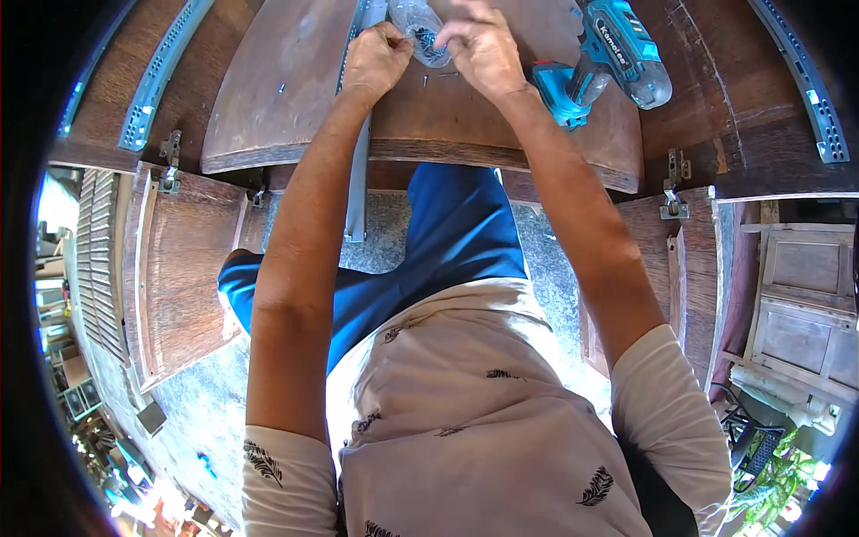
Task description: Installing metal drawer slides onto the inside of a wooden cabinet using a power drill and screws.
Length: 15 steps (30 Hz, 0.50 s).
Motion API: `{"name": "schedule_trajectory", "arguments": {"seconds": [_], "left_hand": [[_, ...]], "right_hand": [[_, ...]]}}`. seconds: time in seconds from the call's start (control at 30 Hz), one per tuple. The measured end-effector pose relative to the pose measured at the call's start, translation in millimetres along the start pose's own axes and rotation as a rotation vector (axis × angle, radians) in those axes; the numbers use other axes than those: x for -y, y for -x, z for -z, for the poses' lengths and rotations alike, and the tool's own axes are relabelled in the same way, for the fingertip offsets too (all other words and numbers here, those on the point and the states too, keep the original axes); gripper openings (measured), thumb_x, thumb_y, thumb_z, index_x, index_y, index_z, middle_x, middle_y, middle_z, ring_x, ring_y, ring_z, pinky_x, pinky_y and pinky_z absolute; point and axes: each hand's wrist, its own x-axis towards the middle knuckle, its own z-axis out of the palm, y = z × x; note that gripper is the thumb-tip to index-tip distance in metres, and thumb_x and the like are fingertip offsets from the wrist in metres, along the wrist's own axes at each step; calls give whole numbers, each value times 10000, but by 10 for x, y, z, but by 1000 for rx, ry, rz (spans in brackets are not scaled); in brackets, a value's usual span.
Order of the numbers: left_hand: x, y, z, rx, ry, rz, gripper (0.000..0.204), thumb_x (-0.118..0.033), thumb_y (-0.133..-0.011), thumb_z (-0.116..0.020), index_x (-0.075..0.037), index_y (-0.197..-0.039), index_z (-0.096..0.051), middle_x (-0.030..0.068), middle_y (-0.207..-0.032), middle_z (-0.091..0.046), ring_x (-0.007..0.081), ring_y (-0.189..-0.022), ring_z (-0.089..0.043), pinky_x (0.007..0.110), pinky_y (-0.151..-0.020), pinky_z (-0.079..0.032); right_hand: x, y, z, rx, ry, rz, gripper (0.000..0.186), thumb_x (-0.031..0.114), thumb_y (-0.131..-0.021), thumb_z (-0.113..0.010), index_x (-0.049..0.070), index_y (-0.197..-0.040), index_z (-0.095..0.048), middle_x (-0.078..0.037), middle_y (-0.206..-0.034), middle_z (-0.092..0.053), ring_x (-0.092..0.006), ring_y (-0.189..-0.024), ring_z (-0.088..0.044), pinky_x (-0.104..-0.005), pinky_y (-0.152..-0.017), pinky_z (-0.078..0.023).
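A clear plastic bag (pixel 433 55) with small dark screws in it lies on the brown wooden panel (pixel 268 125) at the top of the view. My left hand (pixel 379 59) is closed, thumb and fingertips pinched together at the bag's left edge. On the bag's other side is my right hand (pixel 486 54), its thumb apart from the fingers and next to the bag's mouth; the fingers are slightly blurred and nothing shows in them. A long metal drawer slide (pixel 356 201) runs beneath my left wrist and sticks out past the panel's near edge. A loose screw (pixel 425 80) lies just below the bag.
A teal cordless drill (pixel 622 49) lies to the right of my right hand. Metal slides (pixel 165 76) are fixed on the side boards, left and right. Cabinet doors (pixel 192 268) hang open on hinges (pixel 170 161) at both sides. Another small screw (pixel 282 88) lies on the panel's left.
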Motion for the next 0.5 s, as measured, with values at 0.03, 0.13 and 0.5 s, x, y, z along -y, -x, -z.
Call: {"name": "schedule_trajectory", "arguments": {"seconds": [0.03,0.13,0.5], "left_hand": [[-1,-1,-17,18,-24,-1,190,-232,-869,-748,-58,-945,-749,87,-847,-762,271,-726,-695,362,-757,-570],[-7,39,-40,42,-60,0,194,-243,-860,-735,-65,-934,-748,99,-850,-762,300,-744,-700,381,-765,-574],[-196,61,259,65,-217,44,216,-277,-832,-700,-83,-915,-745,132,-891,-769,385,-848,-723,444,-817,-586]], "right_hand": [[25,46,-9,-3,76,74,232,209,-862,-679,145,-1062,-777,-147,-1053,-767,-380,-929,-726,-468,-839,-573],[69,65,-46,136,180,64,230,204,-874,-650,175,-1039,-807,-133,-1062,-777,-395,-962,-730,-490,-882,-571],[77,-237,-85,601,133,-227,352,141,-929,-575,208,-1210,-777,-147,-1217,-740,-378,-1088,-713,-500,-956,-554]]}}
